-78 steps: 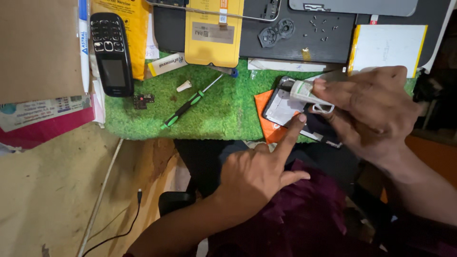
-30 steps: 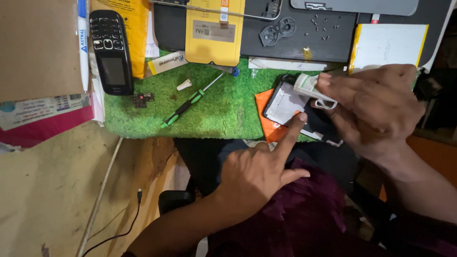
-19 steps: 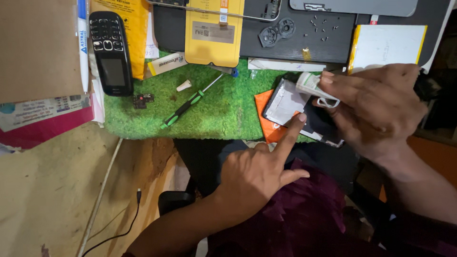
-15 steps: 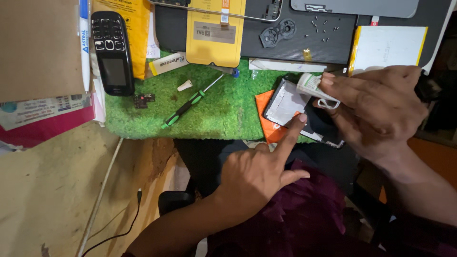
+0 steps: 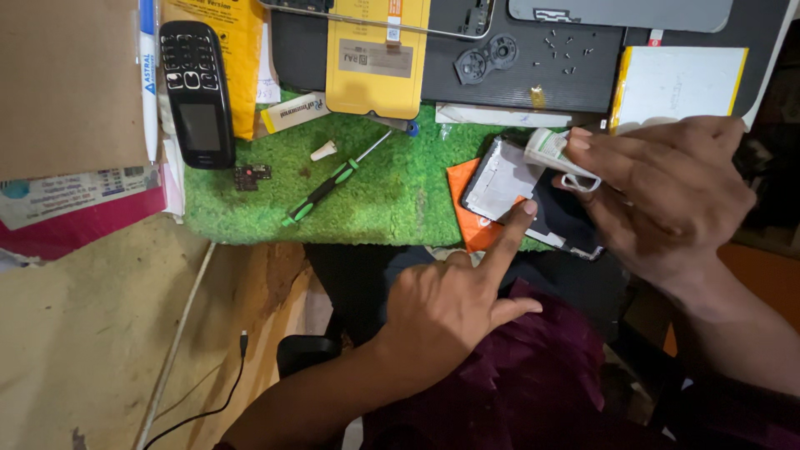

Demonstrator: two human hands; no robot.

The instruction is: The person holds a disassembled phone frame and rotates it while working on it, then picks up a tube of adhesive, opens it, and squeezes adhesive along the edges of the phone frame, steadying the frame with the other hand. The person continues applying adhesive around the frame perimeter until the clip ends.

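While the left hand presses its outstretched index fingertip onto the near edge of the opened dark smartphone with a silver foil-covered inside, the right hand pinches a small white squeeze tube between thumb and fingers, nozzle end over the phone's far corner. The phone lies on an orange square pad at the right end of the green artificial-grass mat, partly overhanging the near edge.

As a judgement, the work is midway: the phone is already open, and loose small screws rest on the dark panel at the far side. The green-handled screwdriver lies untouched in the mat's middle. Whatever comes from the tube seems to be in application now; closing the phone and refitting the screws appear left to do. A black keypad phone stands far left, aside from the work.
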